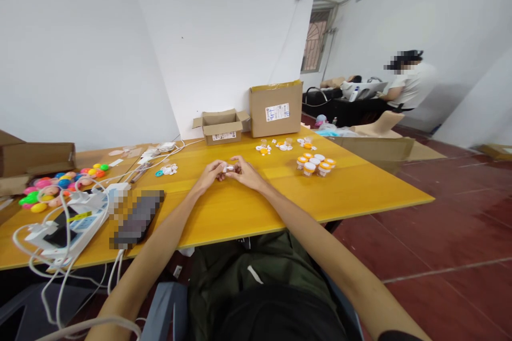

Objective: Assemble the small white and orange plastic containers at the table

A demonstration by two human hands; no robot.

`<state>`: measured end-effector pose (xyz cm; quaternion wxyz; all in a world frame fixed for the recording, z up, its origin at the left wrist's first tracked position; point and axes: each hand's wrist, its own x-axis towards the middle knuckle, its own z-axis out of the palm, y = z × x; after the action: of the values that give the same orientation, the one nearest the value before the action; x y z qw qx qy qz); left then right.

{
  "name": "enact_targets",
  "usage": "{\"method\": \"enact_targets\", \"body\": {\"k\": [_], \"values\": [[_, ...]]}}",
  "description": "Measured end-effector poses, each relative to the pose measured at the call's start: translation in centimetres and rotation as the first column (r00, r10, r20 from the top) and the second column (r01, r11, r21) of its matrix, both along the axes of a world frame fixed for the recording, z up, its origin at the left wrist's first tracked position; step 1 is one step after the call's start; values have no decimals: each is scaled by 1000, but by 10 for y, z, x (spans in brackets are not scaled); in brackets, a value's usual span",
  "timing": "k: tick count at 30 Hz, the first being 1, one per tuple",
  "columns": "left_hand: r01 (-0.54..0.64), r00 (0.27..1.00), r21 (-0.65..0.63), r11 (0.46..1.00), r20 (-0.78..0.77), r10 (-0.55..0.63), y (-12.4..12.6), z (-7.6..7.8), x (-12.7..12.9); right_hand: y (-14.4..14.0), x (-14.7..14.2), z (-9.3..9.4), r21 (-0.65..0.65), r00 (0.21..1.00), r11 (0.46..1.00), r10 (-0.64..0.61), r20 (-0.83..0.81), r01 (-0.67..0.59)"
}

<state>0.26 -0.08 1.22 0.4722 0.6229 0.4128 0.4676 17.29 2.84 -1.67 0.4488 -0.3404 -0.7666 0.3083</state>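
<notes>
My left hand and my right hand meet over the middle of the yellow table. Both sets of fingers are closed around small white plastic parts, too small for me to tell their kind. I cannot make out whether these are one piece or two. To the right stands a cluster of small clear cups with white and orange lids. Beyond them lie little heaps of white and orange parts. Left of my hands sits a pile of white pieces with a teal ring.
An open carton and a taller cardboard box stand at the back. On the left are colourful plastic balls, a power strip with tangled white cables, and a phone. A person sits far right.
</notes>
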Motion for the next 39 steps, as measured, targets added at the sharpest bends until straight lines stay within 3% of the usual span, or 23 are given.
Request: {"method": "enact_targets", "body": {"k": [10, 19, 25, 31, 39], "values": [[10, 1000, 15, 1000, -13, -10, -1, 1, 0, -2, 4, 8, 31, 995, 999, -45, 91, 42], [17, 1000, 14, 1000, 3, -17, -1, 2, 1, -4, 3, 6, 36, 999, 999, -21, 39, 20], [27, 1000, 26, 999, -9, -27, -1, 1, 1, -4, 5, 10, 20, 986, 996, -85, 147, 83], [14, 1000, 6, 1000, -1, -14, 0, 1, 2, -5, 2, 6, -1, 996, 999, -48, 73, 48], [28, 1000, 24, 999, -7, -28, -1, 2, 1, -4, 4, 9, 18, 989, 998, -70, 134, 68]]}}
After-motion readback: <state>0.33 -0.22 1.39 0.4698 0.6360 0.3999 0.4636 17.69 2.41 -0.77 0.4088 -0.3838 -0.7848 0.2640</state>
